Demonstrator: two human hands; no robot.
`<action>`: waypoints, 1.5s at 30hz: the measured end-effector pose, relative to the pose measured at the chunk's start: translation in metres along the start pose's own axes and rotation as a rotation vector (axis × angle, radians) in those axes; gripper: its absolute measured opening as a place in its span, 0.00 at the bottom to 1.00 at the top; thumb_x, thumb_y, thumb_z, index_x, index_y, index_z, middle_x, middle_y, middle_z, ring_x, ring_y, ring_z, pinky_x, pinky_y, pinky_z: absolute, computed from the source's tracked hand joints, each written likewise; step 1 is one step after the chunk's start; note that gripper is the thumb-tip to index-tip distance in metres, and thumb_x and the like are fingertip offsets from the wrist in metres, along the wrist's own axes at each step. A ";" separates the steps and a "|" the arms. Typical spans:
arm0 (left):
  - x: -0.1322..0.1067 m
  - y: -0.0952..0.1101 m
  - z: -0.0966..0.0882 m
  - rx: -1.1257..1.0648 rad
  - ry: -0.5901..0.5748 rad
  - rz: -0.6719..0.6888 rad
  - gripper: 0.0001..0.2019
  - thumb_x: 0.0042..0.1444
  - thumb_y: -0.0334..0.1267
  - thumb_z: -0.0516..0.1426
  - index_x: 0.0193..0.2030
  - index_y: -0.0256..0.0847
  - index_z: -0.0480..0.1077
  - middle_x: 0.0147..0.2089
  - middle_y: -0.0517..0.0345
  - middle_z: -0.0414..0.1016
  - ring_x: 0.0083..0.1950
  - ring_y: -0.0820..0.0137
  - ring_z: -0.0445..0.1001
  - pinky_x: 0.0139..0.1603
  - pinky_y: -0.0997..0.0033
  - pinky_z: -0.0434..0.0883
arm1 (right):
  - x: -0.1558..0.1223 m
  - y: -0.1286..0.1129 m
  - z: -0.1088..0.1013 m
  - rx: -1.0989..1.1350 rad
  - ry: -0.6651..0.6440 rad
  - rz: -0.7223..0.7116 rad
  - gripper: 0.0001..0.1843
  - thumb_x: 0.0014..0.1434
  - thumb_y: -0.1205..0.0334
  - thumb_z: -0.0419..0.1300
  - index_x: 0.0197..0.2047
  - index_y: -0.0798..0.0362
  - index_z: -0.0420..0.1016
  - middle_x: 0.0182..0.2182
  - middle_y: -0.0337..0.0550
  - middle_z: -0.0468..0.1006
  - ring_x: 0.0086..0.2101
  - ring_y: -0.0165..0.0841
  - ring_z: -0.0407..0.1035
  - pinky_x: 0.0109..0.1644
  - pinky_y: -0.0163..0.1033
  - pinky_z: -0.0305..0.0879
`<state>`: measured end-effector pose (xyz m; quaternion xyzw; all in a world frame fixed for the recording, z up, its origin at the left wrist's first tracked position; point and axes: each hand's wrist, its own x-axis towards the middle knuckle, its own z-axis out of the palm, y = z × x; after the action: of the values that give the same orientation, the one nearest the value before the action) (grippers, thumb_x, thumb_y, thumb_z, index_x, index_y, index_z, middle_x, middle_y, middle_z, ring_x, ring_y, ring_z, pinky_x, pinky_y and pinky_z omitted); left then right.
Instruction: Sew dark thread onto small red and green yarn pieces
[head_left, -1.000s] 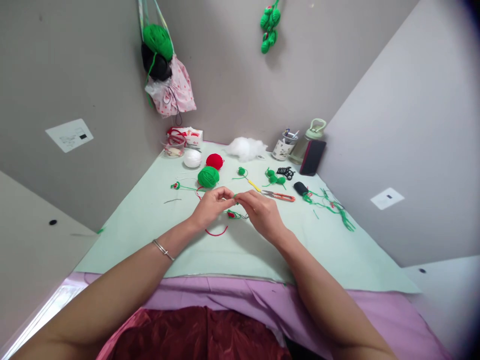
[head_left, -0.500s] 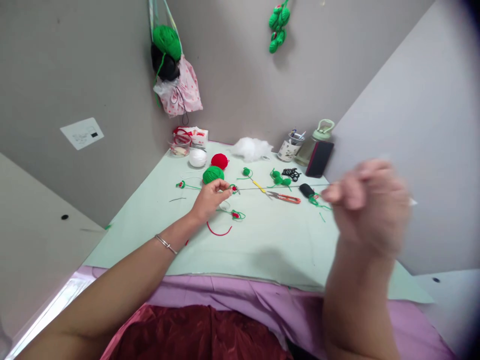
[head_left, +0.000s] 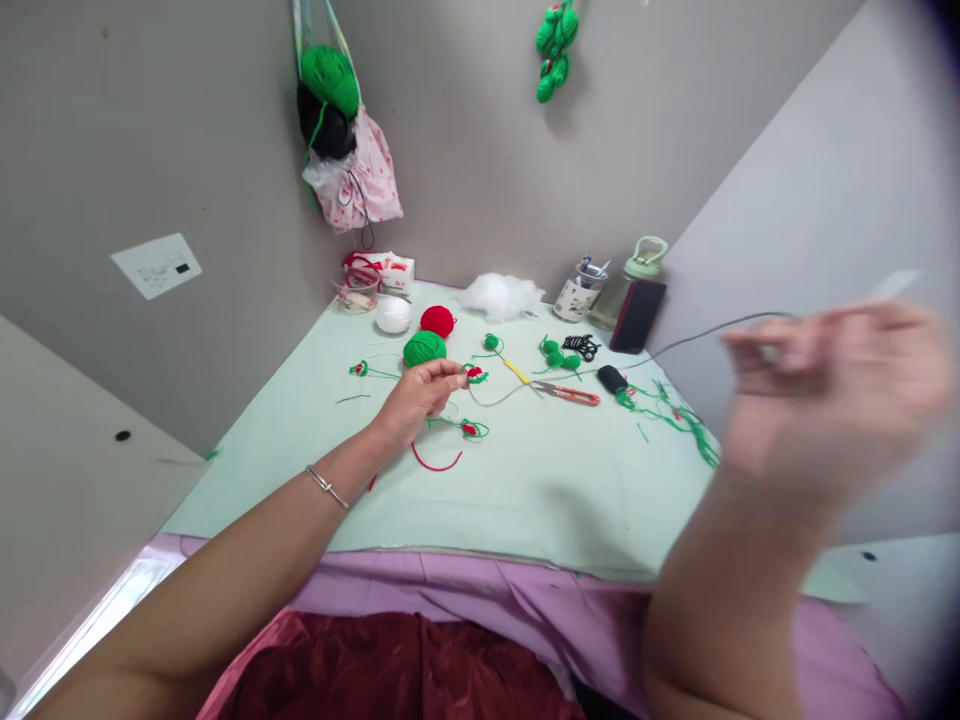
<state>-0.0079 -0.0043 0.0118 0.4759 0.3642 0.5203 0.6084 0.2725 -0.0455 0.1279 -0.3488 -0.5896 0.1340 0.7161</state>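
In the head view my left hand (head_left: 420, 392) pinches a small red and green crocheted piece (head_left: 475, 376) just above the table. A thin dark thread (head_left: 697, 335) runs from near that piece, sags across the table and rises to my right hand (head_left: 840, 385). Blurred by motion, the right hand is raised at the right with its fingers closed on the thread. Below the left hand's piece lies another red and green piece (head_left: 472, 429). Orange-handled thread snips (head_left: 574, 395) and a yellow-handled crochet hook (head_left: 516, 371) lie between the hands.
Green (head_left: 424, 348), red (head_left: 438, 321) and white (head_left: 394, 315) yarn balls sit beyond the left hand. Stuffing (head_left: 502, 297), a pen holder (head_left: 577, 296), a bottle (head_left: 643, 262) and a phone (head_left: 638, 316) line the back. Green yarn scraps (head_left: 682, 420) lie at the right.
My right hand has moved farther right. The thread, straight before, now hangs in a slack curve. My left hand stays in place, and its piece shows more of its red and green face.
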 end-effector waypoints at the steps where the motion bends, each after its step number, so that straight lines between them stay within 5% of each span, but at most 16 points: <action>1: 0.000 0.000 0.000 -0.014 -0.006 0.001 0.13 0.49 0.42 0.65 0.38 0.38 0.71 0.26 0.65 0.66 0.20 0.82 0.46 0.21 0.72 0.42 | -0.009 0.003 0.016 0.100 -0.032 0.001 0.05 0.63 0.60 0.60 0.39 0.41 0.78 0.23 0.36 0.65 0.32 0.31 0.70 0.40 0.47 0.65; 5: -0.002 0.003 0.003 -0.018 -0.022 -0.004 0.13 0.48 0.43 0.65 0.37 0.38 0.70 0.25 0.66 0.65 0.20 0.81 0.45 0.21 0.71 0.42 | -0.047 0.019 0.062 -0.141 -0.377 0.022 0.04 0.63 0.62 0.60 0.39 0.49 0.76 0.30 0.40 0.75 0.30 0.32 0.70 0.34 0.41 0.67; 8: -0.004 0.005 0.005 -0.008 -0.022 0.008 0.13 0.48 0.43 0.65 0.36 0.39 0.70 0.27 0.64 0.67 0.20 0.81 0.46 0.21 0.71 0.42 | -0.067 0.028 0.076 -0.453 -0.539 -0.167 0.07 0.65 0.63 0.58 0.37 0.49 0.77 0.36 0.44 0.75 0.32 0.31 0.69 0.31 0.37 0.63; 12: -0.006 0.007 0.007 0.001 -0.028 0.025 0.12 0.49 0.42 0.65 0.35 0.40 0.70 0.24 0.66 0.62 0.20 0.80 0.46 0.21 0.71 0.43 | -0.077 0.035 0.081 -0.708 -0.547 -0.390 0.10 0.66 0.64 0.55 0.36 0.49 0.78 0.29 0.43 0.71 0.30 0.31 0.65 0.30 0.36 0.57; 16: -0.007 0.006 0.006 0.017 -0.036 0.040 0.11 0.50 0.42 0.65 0.35 0.40 0.69 0.24 0.67 0.60 0.20 0.80 0.45 0.22 0.70 0.42 | -0.079 0.039 0.084 -0.755 -0.569 -0.461 0.11 0.67 0.66 0.54 0.36 0.50 0.77 0.28 0.43 0.69 0.29 0.31 0.63 0.30 0.37 0.55; 21: -0.006 0.004 0.006 0.036 -0.029 0.048 0.12 0.50 0.43 0.65 0.35 0.40 0.69 0.29 0.64 0.66 0.20 0.81 0.47 0.21 0.71 0.43 | -0.080 0.039 0.085 -0.768 -0.604 -0.457 0.12 0.67 0.67 0.52 0.35 0.51 0.76 0.28 0.43 0.68 0.31 0.33 0.63 0.32 0.37 0.55; 35: -0.005 0.000 0.005 0.138 -0.005 0.074 0.11 0.50 0.42 0.65 0.35 0.40 0.69 0.30 0.65 0.63 0.22 0.81 0.50 0.22 0.73 0.48 | -0.081 0.037 0.083 -0.818 -0.690 -0.485 0.13 0.66 0.70 0.52 0.33 0.54 0.74 0.29 0.44 0.69 0.31 0.32 0.61 0.35 0.37 0.55; 40: -0.007 -0.007 0.006 0.276 0.050 0.205 0.11 0.51 0.42 0.64 0.34 0.39 0.69 0.34 0.62 0.68 0.28 0.77 0.59 0.28 0.74 0.56 | -0.085 0.037 0.086 -0.920 -0.739 -0.443 0.11 0.65 0.71 0.53 0.33 0.54 0.75 0.30 0.45 0.71 0.33 0.34 0.63 0.34 0.38 0.54; 45: -0.012 -0.013 0.008 0.471 0.111 0.354 0.08 0.55 0.40 0.62 0.32 0.40 0.69 0.24 0.66 0.57 0.25 0.76 0.52 0.27 0.72 0.52 | -0.089 0.037 0.090 -0.950 -0.759 -0.369 0.11 0.65 0.70 0.53 0.33 0.55 0.74 0.31 0.46 0.71 0.34 0.35 0.64 0.34 0.38 0.55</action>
<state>0.0012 -0.0181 0.0008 0.6308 0.4193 0.5446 0.3602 0.1725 -0.0419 0.0419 -0.4491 -0.8479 -0.1536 0.2360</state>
